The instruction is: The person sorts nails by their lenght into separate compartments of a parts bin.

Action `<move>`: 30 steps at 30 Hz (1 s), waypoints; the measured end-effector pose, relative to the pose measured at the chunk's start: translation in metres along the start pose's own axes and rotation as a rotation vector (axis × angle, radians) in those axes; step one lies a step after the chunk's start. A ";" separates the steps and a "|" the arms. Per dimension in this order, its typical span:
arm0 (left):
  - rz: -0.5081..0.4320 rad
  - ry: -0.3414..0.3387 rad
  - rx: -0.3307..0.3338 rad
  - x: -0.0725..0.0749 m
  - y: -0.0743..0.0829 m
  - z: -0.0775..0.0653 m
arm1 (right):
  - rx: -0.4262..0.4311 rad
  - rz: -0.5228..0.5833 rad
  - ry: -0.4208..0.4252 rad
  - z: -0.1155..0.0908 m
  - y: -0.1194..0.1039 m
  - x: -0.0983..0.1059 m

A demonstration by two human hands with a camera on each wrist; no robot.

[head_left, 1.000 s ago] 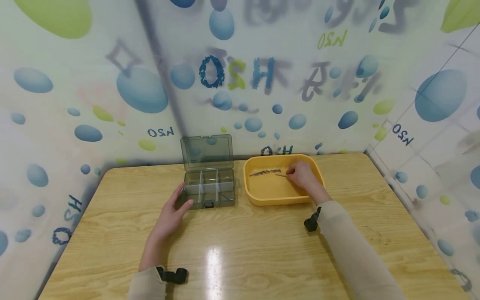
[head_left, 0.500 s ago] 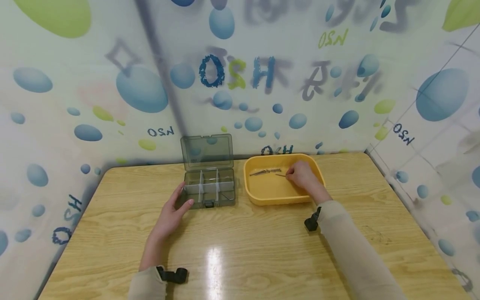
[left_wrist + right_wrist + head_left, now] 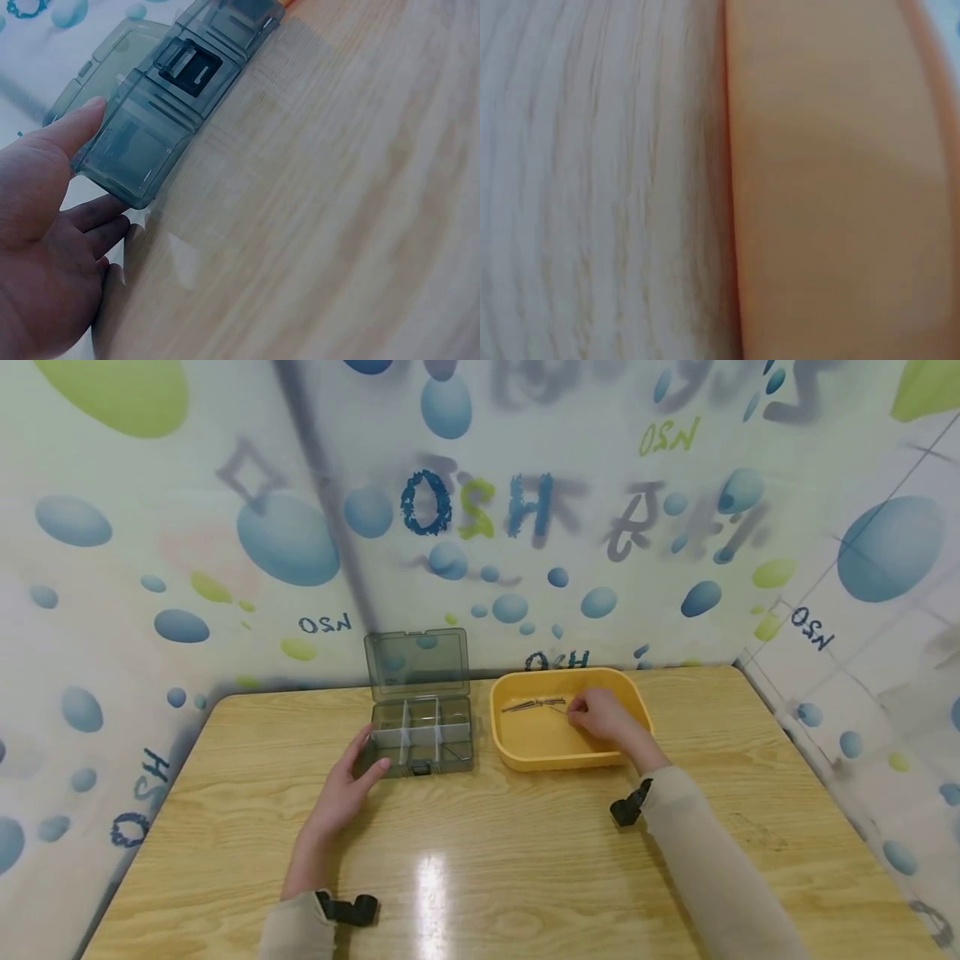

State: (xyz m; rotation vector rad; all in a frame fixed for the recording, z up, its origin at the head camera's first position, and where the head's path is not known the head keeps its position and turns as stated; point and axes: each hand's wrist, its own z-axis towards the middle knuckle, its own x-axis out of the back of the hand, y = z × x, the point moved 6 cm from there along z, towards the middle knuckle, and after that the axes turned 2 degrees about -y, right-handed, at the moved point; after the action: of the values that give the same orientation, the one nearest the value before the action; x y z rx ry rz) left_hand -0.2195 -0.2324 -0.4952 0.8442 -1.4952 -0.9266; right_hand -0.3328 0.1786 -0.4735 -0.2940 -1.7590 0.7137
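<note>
A smoky clear compartment box (image 3: 453,766) stands on the table, its lid (image 3: 417,665) raised against the wall. My left hand (image 3: 341,793) holds the box at its front left corner; in the left wrist view the thumb (image 3: 75,126) lies on the upper edge and the fingers reach along the side. A thin dark piece (image 3: 453,752) lies in the front right compartment. Inside the yellow tray (image 3: 547,764), my right hand (image 3: 600,714) pinches a thin metal nail (image 3: 557,710). Several similar nails (image 3: 528,703) lie to its left. The right wrist view shows no fingers.
The wooden table (image 3: 480,860) meets a patterned wall (image 3: 570,543) right behind the box and tray. A narrow gap parts box from tray. Both wrists carry black camera mounts (image 3: 352,910).
My right fingertips have shifted slightly left inside the tray, and the pinched nail now slants more. The left hand and the box have stayed in place.
</note>
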 end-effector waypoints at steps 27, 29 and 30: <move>0.008 -0.001 0.010 0.000 -0.004 0.001 | 0.141 0.061 -0.029 -0.014 -0.041 0.002; 0.011 -0.003 0.009 0.000 -0.003 0.000 | 0.137 0.060 -0.027 -0.014 -0.042 0.002; 0.015 -0.004 0.008 0.000 -0.003 0.000 | 0.137 0.061 -0.025 -0.014 -0.043 0.003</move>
State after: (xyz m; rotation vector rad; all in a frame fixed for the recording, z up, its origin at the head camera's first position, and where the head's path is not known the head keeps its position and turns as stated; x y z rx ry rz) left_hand -0.2197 -0.2334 -0.4977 0.8360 -1.5082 -0.9123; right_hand -0.3135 0.1508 -0.4433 -0.2472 -1.7213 0.8812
